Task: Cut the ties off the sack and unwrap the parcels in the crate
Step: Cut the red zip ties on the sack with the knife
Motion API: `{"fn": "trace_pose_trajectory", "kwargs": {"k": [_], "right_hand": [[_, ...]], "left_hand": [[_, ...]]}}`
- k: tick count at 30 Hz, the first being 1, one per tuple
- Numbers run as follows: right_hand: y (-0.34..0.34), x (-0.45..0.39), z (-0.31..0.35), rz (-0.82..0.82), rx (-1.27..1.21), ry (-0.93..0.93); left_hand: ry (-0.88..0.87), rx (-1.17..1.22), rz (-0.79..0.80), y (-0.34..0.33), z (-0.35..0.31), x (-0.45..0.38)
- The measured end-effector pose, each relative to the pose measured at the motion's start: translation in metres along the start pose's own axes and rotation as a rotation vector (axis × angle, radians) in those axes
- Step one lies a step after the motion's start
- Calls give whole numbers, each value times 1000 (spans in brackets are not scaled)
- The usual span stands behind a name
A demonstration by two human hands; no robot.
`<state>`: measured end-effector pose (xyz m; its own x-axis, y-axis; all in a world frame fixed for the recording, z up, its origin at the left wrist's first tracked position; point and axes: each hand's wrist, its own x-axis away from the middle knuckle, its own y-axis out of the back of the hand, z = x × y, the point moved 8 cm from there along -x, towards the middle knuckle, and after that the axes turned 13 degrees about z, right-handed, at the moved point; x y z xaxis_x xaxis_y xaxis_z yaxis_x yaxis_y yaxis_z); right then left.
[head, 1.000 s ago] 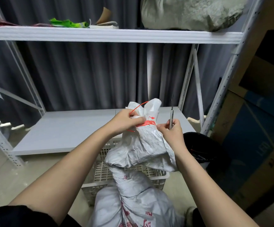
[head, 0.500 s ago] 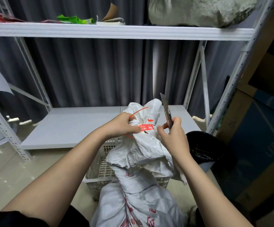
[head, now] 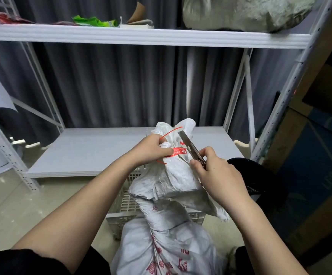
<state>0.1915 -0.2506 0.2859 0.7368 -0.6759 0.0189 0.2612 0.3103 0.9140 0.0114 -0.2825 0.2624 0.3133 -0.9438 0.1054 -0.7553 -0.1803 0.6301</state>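
A: What do we see in the middle?

B: We see a white sack (head: 173, 175) standing up, with its tied top at about 12 o'clock from our hands. Its bottom part sits close to us at 6 o'clock, with red writing on it.

A: Where is the tie?

B: The red tie (head: 178, 150) goes around the neck of the sack. A thin red tail of it loops up toward 12 o'clock.

A: What is our left hand (head: 151, 149) doing?

B: Its fingers are curled tight around the neck of the sack. The fingertips touch the red tie at its 9 o'clock end.

A: And our right hand (head: 218, 173)?

B: Its fingers are wrapped around the handle of a knife (head: 190, 147). The blade points up toward 11 o'clock and lies across the sack, just beside the red tie at its 3 o'clock end. We cannot tell if the blade is touching the tie.

A: So the tie is between our two hands?

B: Yes, with the left fingers on one side and the knife on the other.

A: What is behind the sack?

B: A white crate (head: 129, 197) with holes sits on the floor under it. We cannot see any parcels inside. A black bin (head: 260, 175) is at 3 o'clock. A gray shelf (head: 93, 151) is at 10 o'clock, and a lumpy gray bag (head: 240, 12) lies on the top shelf at 1 o'clock.
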Motion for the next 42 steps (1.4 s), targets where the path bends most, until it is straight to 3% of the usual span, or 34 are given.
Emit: {"fn": "trace_pose_trajectory", "kwargs": {"k": [22,29,42], "right_hand": [[-9,-8,15,55,206,53],[-13,-15,23,50,260,52],[-20,-23,22,139,288,20]], "left_hand": [[4,-225,-101,8,-3,9],[-31,-412,-145,8,-15,12],[-80,-364,-139,6,-15,11]]}}
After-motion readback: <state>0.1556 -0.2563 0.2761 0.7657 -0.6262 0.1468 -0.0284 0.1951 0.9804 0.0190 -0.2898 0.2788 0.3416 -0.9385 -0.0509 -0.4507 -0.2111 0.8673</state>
